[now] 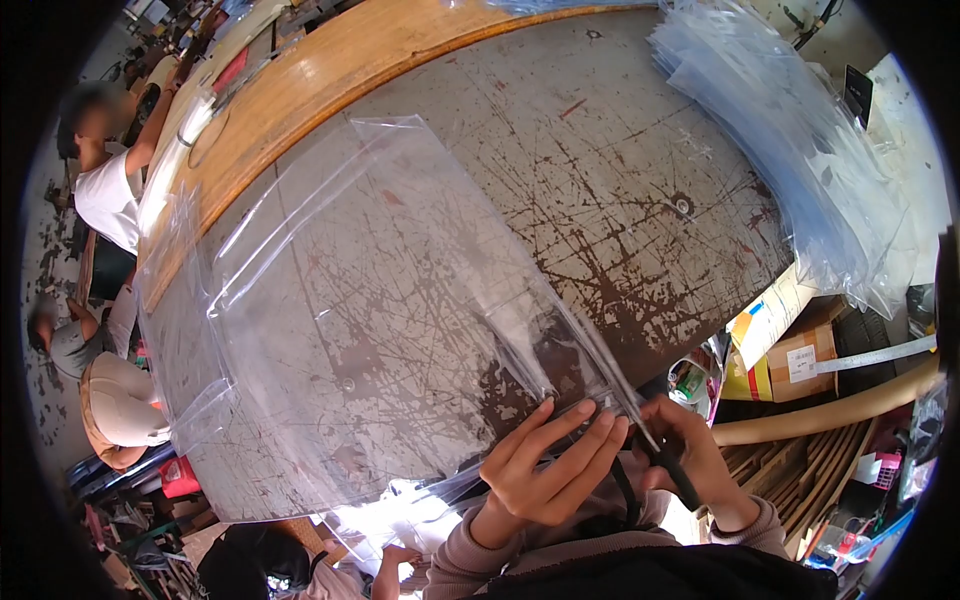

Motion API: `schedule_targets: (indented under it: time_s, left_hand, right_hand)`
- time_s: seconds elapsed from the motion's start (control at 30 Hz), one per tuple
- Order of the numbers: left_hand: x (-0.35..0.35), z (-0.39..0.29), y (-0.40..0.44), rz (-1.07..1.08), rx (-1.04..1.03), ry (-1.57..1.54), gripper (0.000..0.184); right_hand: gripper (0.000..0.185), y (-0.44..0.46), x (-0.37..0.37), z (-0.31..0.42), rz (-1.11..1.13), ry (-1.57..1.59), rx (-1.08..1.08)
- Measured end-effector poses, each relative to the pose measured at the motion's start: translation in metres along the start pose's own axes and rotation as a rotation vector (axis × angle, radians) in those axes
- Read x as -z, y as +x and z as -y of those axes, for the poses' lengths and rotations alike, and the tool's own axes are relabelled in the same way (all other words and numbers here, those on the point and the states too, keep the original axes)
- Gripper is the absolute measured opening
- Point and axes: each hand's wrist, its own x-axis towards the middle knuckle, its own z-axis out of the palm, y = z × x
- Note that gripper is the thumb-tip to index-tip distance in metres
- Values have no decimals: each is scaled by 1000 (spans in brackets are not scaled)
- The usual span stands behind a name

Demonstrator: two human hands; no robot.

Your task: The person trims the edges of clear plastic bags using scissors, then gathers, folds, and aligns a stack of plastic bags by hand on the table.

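Observation:
A large clear plastic sheet (400, 250) lies across the worn, scratched table (590, 190), its near right part drawn to the table's front edge. My left hand (545, 470) is on that near part, fingers stretched over the plastic and holding it; the thumb is hidden. Black-handled scissors (676, 478) are in my right hand (700, 455), which is closed around the handles. Their long metal blades point up and left along the right edge of the sheet, close beside my left fingertips. Whether the blades are parted is unclear.
A thick stack of clear plastic sheets (790, 150) hangs over the table's far right side. Along the back runs a wooden board (330, 70). To the right are a cardboard box (800, 355) and a long tan tube (840, 405). Other people (110, 200) sit at the left.

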Motion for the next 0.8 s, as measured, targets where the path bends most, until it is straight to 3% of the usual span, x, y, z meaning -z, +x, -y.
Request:
schedule_targets:
  time_s: [0.13, 0.2, 0.27, 0.37, 0.43, 0.57, 0.8]
  left_hand:
    - [1, -1, 0, -18, 27, -29, 19]
    - [4, -2, 0, -9, 43, -53, 19]
    - [8, -2, -2, 2, 58, -75, 20]
    - [10, 0, -8, -29, 28, -131, 21]
    - [10, 1, -13, -62, 9, -152, 21]
    - [10, -1, -16, -81, 24, -178, 21]
    - [7, -20, -24, -72, 168, -143, 19]
  right_hand:
    - [62, -5, 11, 3, -9, 20, 5]
    - [61, -8, 15, 12, -274, -234, 117]
    - [66, -4, 30, 9, -404, -436, 336]
    - [66, 6, 29, 30, -543, -523, 436]
    - [64, 16, 24, 42, -680, -870, 535]
    - [52, 35, 20, 43, -756, -1086, 642]
    - [47, 44, 19, 43, -776, -1127, 707]
